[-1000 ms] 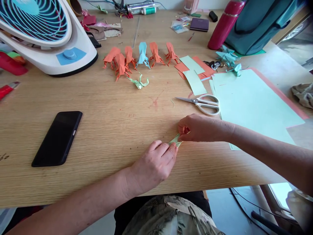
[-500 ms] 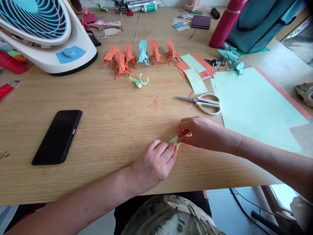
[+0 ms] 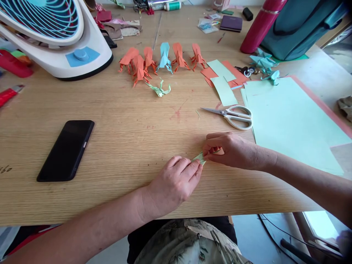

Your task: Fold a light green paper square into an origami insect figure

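A small folded piece of pale green paper (image 3: 200, 157) is held between my two hands, low over the wooden table. My left hand (image 3: 177, 183) presses its lower left end with closed fingers. At the other end my right hand (image 3: 227, 149) pinches it between thumb and fingertips; a thin strip of the paper sticks out past them. My fingers hide much of the folds. Scissors (image 3: 231, 115) with white handles lie just beyond my right hand. Farther back stand several orange folded-paper figures (image 3: 179, 55) and a blue one (image 3: 164, 57), with a pale green folded piece (image 3: 159, 88) in front.
A black phone (image 3: 66, 150) lies at left, below a white fan (image 3: 82, 47). Large pale green sheets (image 3: 288, 121) cover the right side, near cut paper rectangles (image 3: 224, 90), keys (image 3: 247, 70) and blue folded pieces (image 3: 264, 62). A red bottle (image 3: 261, 27) and teal bag (image 3: 297, 33) stand behind.
The view has shifted slightly, so the table things sit a little farther right. My right hand has moved slightly away from my left along the paper; both keep their hold.
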{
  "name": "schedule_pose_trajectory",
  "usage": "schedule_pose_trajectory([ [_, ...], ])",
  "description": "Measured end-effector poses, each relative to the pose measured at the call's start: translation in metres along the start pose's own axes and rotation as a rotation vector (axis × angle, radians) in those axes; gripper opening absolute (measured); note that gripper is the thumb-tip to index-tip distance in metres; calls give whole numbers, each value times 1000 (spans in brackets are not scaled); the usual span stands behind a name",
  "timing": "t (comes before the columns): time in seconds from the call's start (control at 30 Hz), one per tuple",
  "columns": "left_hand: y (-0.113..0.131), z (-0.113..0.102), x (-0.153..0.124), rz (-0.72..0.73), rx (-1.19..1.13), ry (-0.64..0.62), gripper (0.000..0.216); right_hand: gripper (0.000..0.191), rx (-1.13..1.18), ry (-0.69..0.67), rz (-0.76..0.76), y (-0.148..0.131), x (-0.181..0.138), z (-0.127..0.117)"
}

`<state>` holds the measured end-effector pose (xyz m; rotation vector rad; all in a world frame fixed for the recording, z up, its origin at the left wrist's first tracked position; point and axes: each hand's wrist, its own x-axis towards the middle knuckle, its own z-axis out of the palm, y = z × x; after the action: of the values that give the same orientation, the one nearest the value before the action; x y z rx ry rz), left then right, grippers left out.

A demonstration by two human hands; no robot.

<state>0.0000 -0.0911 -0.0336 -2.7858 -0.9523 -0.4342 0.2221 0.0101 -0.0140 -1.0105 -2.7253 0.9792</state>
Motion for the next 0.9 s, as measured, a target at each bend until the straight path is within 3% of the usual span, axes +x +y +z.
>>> schedule_pose_trajectory([
  [0.13,0,-1,0,9,9,-24,31,8,-65,-45,52,-9,4,-2],
  [0.27,0,-2,0,15,7,-31,31,8,-195,-44,-5,-13,5,-2],
  [0.47,0,0,0,9,7,-23,30,8,-129,-87,59,-13,8,-1],
  [0.7,2,1,1,-7,4,-11,28,10,-417,-31,-92,-19,-1,8],
  [0.83,2,1,0,-13,14,-23,28,13,-212,-12,-88,-9,-5,3],
  [0.9,1,1,0,-6,16,-20,28,19,-88,-64,-52,-4,-4,-5],
])
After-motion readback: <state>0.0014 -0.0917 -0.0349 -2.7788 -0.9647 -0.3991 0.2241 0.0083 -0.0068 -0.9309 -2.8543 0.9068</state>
